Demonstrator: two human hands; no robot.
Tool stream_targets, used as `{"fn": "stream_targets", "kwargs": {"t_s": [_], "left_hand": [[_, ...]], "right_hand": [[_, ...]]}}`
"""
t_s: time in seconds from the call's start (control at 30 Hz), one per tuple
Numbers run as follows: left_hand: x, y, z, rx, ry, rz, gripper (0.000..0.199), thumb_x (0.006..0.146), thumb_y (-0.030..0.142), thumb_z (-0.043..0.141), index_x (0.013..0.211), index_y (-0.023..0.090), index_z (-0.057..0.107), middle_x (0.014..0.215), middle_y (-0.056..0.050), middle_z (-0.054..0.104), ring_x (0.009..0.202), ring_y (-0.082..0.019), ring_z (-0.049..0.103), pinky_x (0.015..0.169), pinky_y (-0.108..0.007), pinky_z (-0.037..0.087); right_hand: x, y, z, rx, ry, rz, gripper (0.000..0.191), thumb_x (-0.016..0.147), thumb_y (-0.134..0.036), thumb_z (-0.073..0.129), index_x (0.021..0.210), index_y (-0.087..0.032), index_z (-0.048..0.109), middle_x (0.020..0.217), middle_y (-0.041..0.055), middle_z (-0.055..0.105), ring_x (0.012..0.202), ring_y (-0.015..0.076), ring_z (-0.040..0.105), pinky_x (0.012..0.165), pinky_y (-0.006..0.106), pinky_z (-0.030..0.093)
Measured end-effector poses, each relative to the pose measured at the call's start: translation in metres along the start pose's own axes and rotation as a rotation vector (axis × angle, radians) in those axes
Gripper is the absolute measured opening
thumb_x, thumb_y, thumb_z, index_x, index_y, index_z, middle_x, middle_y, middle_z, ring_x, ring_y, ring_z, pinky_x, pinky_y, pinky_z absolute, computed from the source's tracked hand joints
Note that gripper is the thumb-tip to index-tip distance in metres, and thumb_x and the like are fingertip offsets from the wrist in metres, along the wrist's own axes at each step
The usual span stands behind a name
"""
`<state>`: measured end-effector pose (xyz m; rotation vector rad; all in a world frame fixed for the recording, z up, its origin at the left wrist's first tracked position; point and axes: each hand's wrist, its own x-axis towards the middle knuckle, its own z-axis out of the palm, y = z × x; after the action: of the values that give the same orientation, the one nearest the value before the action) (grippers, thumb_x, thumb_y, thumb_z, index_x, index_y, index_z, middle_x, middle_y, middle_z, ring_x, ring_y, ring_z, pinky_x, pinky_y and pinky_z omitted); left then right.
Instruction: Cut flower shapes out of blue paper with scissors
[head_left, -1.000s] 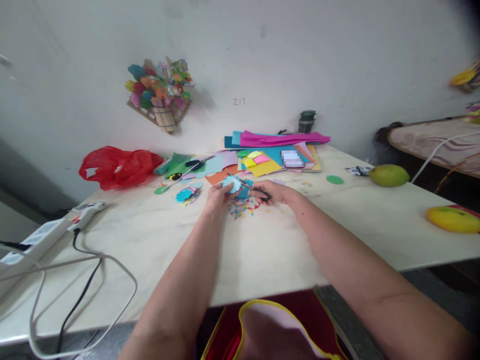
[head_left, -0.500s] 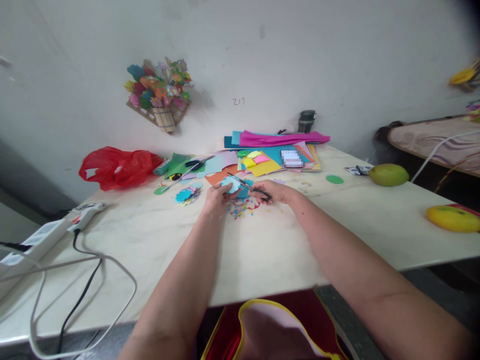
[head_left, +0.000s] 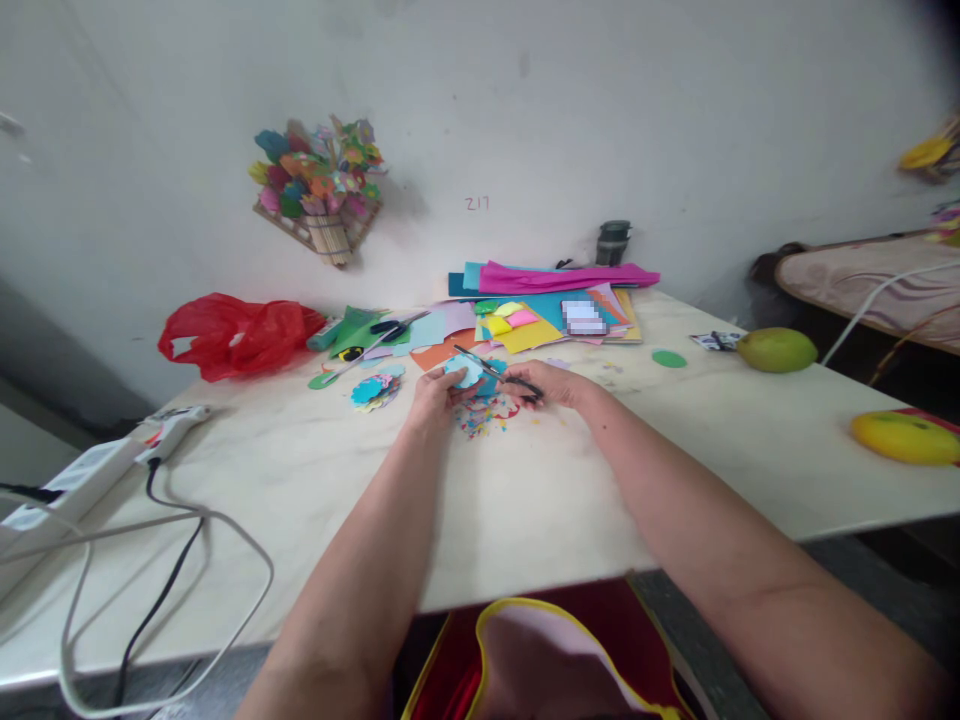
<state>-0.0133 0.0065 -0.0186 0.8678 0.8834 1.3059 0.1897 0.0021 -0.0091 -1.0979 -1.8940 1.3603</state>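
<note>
My left hand (head_left: 435,393) pinches a light blue paper piece with a scalloped edge (head_left: 466,374), thumb on top. Black-handled scissors (head_left: 491,369) are in my right hand (head_left: 553,384), their blades pointing left across the far edge of the paper. Below both hands lies a heap of tiny coloured paper clippings (head_left: 480,418). A darker blue paper (head_left: 491,382) shows behind the scissors, partly hidden. To the left of my left hand sits a small stack of scalloped paper shapes (head_left: 375,388), blue on top.
Coloured paper sheets (head_left: 540,330) and a magenta roll (head_left: 570,278) lie by the wall. Another pair of scissors (head_left: 386,328) rests near a red plastic bag (head_left: 240,335). A power strip (head_left: 97,465) with cables is at left; mangoes (head_left: 778,350) are at right.
Almost nothing differs. Both hands, the paper and the scissors stay in nearly the same place, with only a very slight shift at the fingers and the paper.
</note>
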Motion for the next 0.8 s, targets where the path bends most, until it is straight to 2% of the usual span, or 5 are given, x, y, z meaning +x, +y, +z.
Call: {"fn": "stream_targets", "kwargs": {"t_s": [0.23, 0.53, 0.8], "left_hand": [[0.0008, -0.0013, -0.001, -0.006, -0.018, 0.009, 0.009, 0.068, 0.008, 0.068, 0.078, 0.008, 0.066, 0.076, -0.013, 0.073, 0.076, -0.026, 0.073, 0.069, -0.034, 0.061], [0.0012, -0.0006, -0.0018, -0.043, -0.017, -0.013, 0.014, 0.066, 0.008, 0.071, 0.078, 0.009, 0.065, 0.076, -0.013, 0.073, 0.081, -0.029, 0.073, 0.071, -0.036, 0.062], [0.0018, -0.0014, -0.0008, -0.013, -0.008, 0.003, 0.01, 0.068, 0.009, 0.069, 0.078, 0.009, 0.066, 0.073, -0.011, 0.073, 0.074, -0.025, 0.073, 0.063, -0.029, 0.06]], "right_hand": [[0.0007, 0.0008, -0.0012, 0.017, 0.027, 0.033, 0.01, 0.081, -0.022, 0.054, 0.076, -0.015, 0.06, 0.051, -0.0007, 0.058, 0.036, 0.0071, 0.043, 0.034, 0.017, 0.028], [0.0033, 0.0048, -0.0016, 0.008, 0.026, 0.018, 0.012, 0.08, -0.027, 0.06, 0.075, -0.016, 0.061, 0.048, -0.003, 0.056, 0.035, 0.0071, 0.042, 0.033, 0.017, 0.028], [0.0012, 0.0015, 0.0014, 0.034, 0.02, -0.014, 0.013, 0.08, -0.029, 0.061, 0.079, -0.016, 0.06, 0.047, -0.003, 0.056, 0.035, 0.007, 0.043, 0.033, 0.017, 0.027]]}}
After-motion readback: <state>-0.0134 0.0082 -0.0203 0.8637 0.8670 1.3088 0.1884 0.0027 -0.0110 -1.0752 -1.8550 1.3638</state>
